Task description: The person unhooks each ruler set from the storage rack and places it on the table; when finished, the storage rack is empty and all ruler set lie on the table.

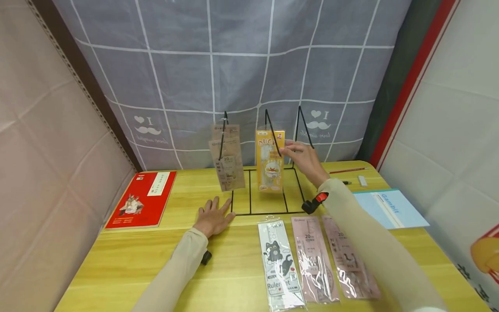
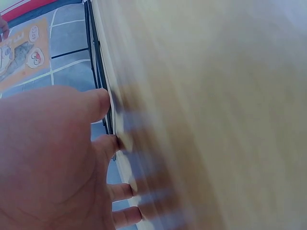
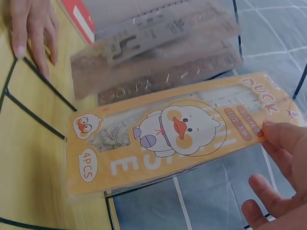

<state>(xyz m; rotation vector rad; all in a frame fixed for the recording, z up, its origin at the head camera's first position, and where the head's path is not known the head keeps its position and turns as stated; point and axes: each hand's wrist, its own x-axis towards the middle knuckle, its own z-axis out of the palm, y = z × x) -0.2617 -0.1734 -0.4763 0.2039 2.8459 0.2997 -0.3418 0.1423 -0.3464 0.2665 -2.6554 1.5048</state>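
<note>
A black wire rack (image 1: 265,213) stands on the yellow table (image 1: 156,255). Brown ruler packs (image 1: 228,162) hang on its left hook, and a yellow duck pack (image 1: 270,167) hangs on the middle hook. My right hand (image 1: 303,159) is raised beside the duck pack (image 3: 172,136), its straight fingertips (image 3: 280,136) touching the pack's upper right edge. My left hand (image 1: 213,215) lies flat on the table, fingers at the rack's front left corner. In the left wrist view my left hand (image 2: 53,158) presses on the wood next to the rack wire (image 2: 96,62).
A cat ruler pack (image 1: 278,264) and two pink ruler packs (image 1: 313,260) (image 1: 348,260) lie at the table's front. A red notebook (image 1: 142,199) lies left, with a blue booklet (image 1: 390,208), a pencil (image 1: 347,171) and an eraser (image 1: 362,181) right. A checked cloth (image 1: 234,65) hangs behind.
</note>
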